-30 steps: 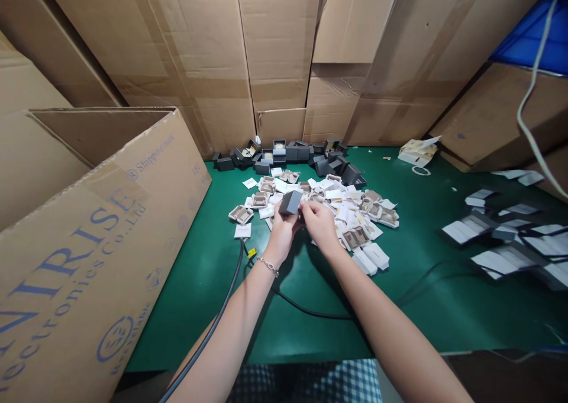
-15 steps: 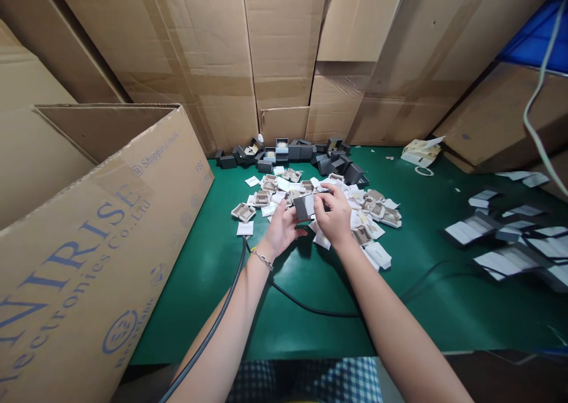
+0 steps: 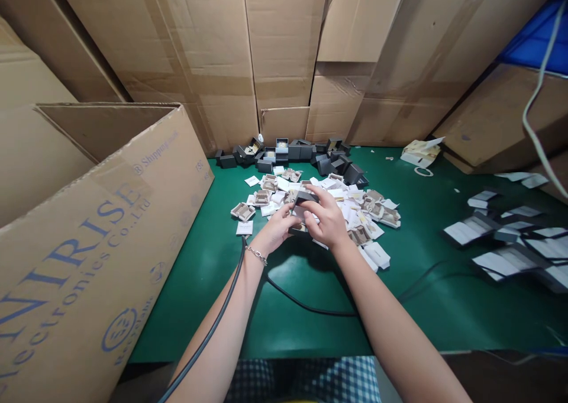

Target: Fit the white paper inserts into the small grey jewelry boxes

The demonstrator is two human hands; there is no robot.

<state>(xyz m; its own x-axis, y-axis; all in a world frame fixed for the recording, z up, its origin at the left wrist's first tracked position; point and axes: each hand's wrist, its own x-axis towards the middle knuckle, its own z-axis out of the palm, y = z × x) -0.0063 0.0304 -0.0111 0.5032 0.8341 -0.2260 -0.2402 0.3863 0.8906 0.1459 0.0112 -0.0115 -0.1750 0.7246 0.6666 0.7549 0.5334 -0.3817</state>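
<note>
Above the near side of the paper pile, a small dark grey box (image 3: 306, 197) is held between both my hands, its lid tilted up. My left hand (image 3: 280, 226) grips its left side, with a chain bracelet at the wrist. Fingers of my right hand (image 3: 327, 218) close on its right side and top. The inside of the box is mostly hidden by my fingers. Around and behind it lies a heap of white papers and grey-brown moulded inserts (image 3: 243, 212). Several dark boxes (image 3: 304, 151), some with lids up, stand in a row at the back.
A large printed carton (image 3: 146, 213) stands at the left. Dark folders with white sheets (image 3: 470, 228) lie at the right. A black cable (image 3: 306, 308) crosses the green table (image 3: 284, 338). A tape ring (image 3: 423, 171) lies at the back right, and cardboard (image 3: 284, 48) walls the rear.
The small box has turned in my hands, and its lid now stands tilted up. My right hand has shifted slightly down and left around it; my left fingers have closed in.
</note>
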